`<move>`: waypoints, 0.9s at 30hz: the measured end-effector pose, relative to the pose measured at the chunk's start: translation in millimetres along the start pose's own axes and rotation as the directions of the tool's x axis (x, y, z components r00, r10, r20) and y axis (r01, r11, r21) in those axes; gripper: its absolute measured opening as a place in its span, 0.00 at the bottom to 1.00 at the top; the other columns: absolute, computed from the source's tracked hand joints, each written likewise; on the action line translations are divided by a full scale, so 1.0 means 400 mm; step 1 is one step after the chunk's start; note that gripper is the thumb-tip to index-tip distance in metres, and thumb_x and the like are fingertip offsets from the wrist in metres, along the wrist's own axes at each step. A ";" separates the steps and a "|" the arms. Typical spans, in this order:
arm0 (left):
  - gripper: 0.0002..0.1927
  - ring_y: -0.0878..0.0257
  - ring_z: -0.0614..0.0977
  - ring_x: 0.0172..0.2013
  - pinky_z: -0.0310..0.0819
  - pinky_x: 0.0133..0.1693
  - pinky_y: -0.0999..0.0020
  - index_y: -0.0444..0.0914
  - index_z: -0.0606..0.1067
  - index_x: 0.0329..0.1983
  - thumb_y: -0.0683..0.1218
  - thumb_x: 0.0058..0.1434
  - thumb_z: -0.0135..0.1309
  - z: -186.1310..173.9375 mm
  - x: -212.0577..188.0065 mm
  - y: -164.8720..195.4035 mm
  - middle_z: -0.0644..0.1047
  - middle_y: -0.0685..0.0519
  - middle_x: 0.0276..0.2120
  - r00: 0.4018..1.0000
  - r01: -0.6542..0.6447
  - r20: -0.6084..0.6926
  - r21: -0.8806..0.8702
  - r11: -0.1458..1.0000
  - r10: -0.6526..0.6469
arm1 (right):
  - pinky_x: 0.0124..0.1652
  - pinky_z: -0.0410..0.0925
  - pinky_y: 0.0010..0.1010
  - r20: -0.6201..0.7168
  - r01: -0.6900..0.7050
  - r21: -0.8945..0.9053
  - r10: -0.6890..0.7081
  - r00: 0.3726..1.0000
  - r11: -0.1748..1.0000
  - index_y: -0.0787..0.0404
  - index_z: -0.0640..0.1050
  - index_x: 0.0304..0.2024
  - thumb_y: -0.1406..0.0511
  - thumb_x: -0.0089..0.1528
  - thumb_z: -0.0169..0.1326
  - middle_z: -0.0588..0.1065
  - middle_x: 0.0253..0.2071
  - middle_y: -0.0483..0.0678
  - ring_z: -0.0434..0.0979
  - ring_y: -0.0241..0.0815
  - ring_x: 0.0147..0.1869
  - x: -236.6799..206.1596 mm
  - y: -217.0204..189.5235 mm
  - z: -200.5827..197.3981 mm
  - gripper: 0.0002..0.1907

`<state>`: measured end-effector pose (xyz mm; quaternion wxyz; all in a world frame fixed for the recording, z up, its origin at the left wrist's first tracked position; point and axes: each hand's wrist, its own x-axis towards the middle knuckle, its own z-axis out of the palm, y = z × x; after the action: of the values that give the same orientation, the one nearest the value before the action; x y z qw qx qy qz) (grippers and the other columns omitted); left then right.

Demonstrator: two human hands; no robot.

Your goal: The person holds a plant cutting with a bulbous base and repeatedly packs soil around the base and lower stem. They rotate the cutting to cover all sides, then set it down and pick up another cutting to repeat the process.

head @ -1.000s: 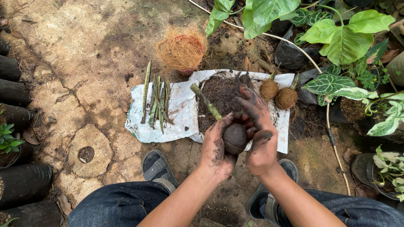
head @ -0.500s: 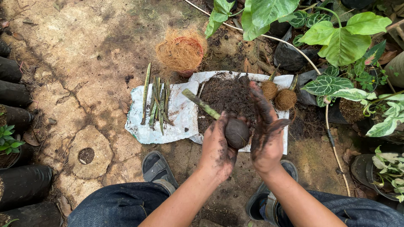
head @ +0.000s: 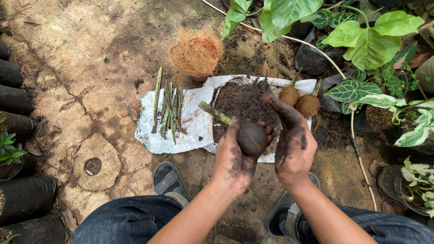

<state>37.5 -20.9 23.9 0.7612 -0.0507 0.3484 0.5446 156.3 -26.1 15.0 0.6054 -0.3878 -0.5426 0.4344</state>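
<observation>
The left hand (head: pixel 235 156) grips a soil ball (head: pixel 252 138) with a cutting (head: pixel 216 113) above the sheet's (head: pixel 190 131) near edge; the right hand (head: pixel 293 144) hovers open, empty, beside it.

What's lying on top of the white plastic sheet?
On the white plastic sheet: a row of green cuttings, a dark soil heap, two fibre-wrapped balls. The hands hide its near edge.

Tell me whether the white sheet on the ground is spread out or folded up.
Spread out. The white sheet lies flat on the ground, with the soil pile and green cuttings on top.
</observation>
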 end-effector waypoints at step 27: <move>0.18 0.57 0.84 0.41 0.83 0.46 0.63 0.35 0.70 0.51 0.55 0.73 0.43 -0.029 0.026 0.032 0.80 0.45 0.42 0.998 -0.052 0.033 -0.123 0.991 0.056 | 0.65 0.72 0.38 -0.096 -0.167 0.256 0.197 0.976 0.952 0.71 0.74 0.61 0.73 0.67 0.58 0.77 0.62 0.58 0.79 0.45 0.62 -0.014 0.039 0.009 0.20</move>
<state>22.6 -12.6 13.1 0.7479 -0.0779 0.3016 0.5862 150.8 -26.2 -1.0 0.6380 -0.3834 -0.4087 0.5281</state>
